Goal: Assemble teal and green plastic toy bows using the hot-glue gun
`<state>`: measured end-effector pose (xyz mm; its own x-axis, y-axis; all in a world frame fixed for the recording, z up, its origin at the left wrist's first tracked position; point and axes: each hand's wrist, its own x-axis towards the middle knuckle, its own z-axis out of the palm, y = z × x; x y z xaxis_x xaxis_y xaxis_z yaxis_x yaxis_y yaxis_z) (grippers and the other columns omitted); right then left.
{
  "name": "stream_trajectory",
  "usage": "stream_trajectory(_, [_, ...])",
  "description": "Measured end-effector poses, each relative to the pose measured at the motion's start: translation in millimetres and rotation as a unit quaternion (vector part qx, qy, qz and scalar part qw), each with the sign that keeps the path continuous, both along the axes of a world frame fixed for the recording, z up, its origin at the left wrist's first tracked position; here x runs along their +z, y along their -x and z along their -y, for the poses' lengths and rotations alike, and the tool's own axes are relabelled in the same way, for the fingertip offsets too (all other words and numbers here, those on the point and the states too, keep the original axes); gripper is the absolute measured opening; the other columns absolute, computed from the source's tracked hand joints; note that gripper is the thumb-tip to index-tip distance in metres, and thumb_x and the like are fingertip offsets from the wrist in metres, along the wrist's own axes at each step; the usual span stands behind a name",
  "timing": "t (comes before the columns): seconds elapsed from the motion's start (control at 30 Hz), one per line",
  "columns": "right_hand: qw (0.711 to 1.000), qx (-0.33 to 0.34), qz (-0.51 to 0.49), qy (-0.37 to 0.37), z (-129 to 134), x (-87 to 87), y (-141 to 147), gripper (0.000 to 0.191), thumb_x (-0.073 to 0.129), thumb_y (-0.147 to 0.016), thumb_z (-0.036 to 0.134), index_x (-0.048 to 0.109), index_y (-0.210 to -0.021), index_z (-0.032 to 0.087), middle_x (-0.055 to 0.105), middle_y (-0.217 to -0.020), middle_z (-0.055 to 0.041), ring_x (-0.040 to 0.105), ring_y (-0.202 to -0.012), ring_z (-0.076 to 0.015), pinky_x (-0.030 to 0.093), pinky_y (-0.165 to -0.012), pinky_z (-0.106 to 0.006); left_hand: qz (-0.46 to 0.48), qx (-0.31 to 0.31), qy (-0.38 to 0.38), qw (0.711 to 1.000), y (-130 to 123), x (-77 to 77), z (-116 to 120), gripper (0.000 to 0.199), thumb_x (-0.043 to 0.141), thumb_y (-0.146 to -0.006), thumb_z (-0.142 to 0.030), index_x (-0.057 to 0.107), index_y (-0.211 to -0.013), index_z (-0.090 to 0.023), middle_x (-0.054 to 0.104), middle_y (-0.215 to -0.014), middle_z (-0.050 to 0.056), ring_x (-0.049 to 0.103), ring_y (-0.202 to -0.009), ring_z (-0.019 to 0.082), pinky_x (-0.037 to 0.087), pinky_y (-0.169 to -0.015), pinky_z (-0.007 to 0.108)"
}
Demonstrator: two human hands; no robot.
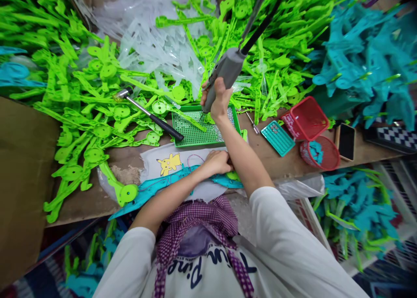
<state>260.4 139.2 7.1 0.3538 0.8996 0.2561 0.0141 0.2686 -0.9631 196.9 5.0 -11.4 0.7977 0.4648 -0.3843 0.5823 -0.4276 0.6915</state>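
Note:
My right hand [221, 96] is wrapped round a grey electric screwdriver [230, 65], which hangs from a cable at the top. Its tip points down into a shallow green basket [189, 137] of small metal screws, where a lime-green plastic part [192, 120] also lies. Lower down, my left hand [216, 162] is closed on a long blue plastic part [163, 183] with a thin wire along it. A lime-green piece [232, 175] shows by those fingers; the grip itself is partly hidden. Under the blue part is a pale cloth [151, 159] with a yellow cartoon figure.
A hammer [153, 117] leans across the basket's left edge. Lime-green parts [100, 128] and clear plastic parts [156, 37] are heaped behind. On the right are a teal tray [278, 138], red baskets [306, 115], a phone [345, 141] and piled blue parts [358, 59]. A cardboard box [26, 180] stands left.

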Motion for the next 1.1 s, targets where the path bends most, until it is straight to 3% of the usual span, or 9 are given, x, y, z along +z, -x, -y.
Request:
stream_trajectory(0.5, [1.0,0.011,0.013,-0.025,0.2,4.0,2.6,0.066,0.042,-0.076,0.091,0.053,-0.072,0.026,0.045,-0.05,0.0053,0.059,-0.049,-0.0146,0.049,-0.047,-0.03,-0.005,0.016,0.011,1.0,-1.0,0.6,-0.1,0.026,0.069,-0.081,-0.034,0.077,-0.093,-0.013,0.078,-0.103,0.015,0.073,-0.1,0.034,0.053,-0.084,0.036])
stream_trajectory(0.63, [0.999,0.011,-0.01,-0.036,1.8,4.9,5.0,0.064,0.047,-0.075,0.089,0.056,-0.074,0.026,0.046,-0.05,0.0061,0.055,-0.044,-0.013,0.046,-0.044,-0.028,-0.013,0.019,0.011,1.0,-1.0,1.5,-0.8,0.027,0.07,-0.08,-0.035,0.076,-0.095,-0.014,0.078,-0.103,0.013,0.072,-0.1,0.032,0.053,-0.083,0.034])
stream_trajectory(0.8, [0.995,-0.002,-0.071,-0.07,4.1,24.0,-4.0,0.061,0.05,-0.076,0.086,0.06,-0.075,0.026,0.046,-0.05,0.0047,0.051,-0.04,-0.0138,0.039,-0.038,-0.029,0.019,0.019,0.035,0.999,0.4,-1.1,-1.6,0.02,0.069,-0.081,-0.034,0.076,-0.091,-0.018,0.078,-0.092,0.006,0.072,-0.09,0.025,0.05,-0.078,0.031])
stream_trajectory(0.9, [0.995,-0.021,-0.066,-0.068,37.8,52.0,-28.4,0.068,0.045,-0.069,0.095,0.055,-0.073,0.028,0.042,-0.052,0.0041,0.052,-0.043,-0.015,0.039,-0.038,-0.029,0.036,0.032,0.054,0.997,1.0,-3.9,-1.4,0.016,0.07,-0.082,-0.033,0.076,-0.087,-0.02,0.077,-0.085,0.002,0.069,-0.082,0.019,0.048,-0.075,0.029])
stream_trajectory(1.0, [0.998,-0.011,-0.036,-0.041,106.3,75.3,-55.7,0.073,0.042,-0.062,0.1,0.057,-0.07,0.029,0.042,-0.051,0.0035,0.047,-0.04,-0.0141,0.039,-0.038,-0.029,0.049,0.041,0.066,0.996,-0.1,-7.2,-1.1,0.012,0.072,-0.082,-0.031,0.076,-0.086,-0.02,0.076,-0.084,0.001,0.066,-0.077,0.015,0.046,-0.073,0.027])
stream_trajectory(1.1, [0.999,-0.039,-0.011,-0.033,177.3,79.2,-68.5,0.07,0.044,-0.062,0.099,0.06,-0.069,0.031,0.038,-0.045,0.0044,0.04,-0.034,-0.0142,0.035,-0.034,-0.03,0.06,0.046,0.076,0.994,-2.3,-10.2,-1.0,0.01,0.073,-0.081,-0.029,0.075,-0.081,-0.019,0.075,-0.082,0.002,0.063,-0.073,0.014,0.044,-0.069,0.026])
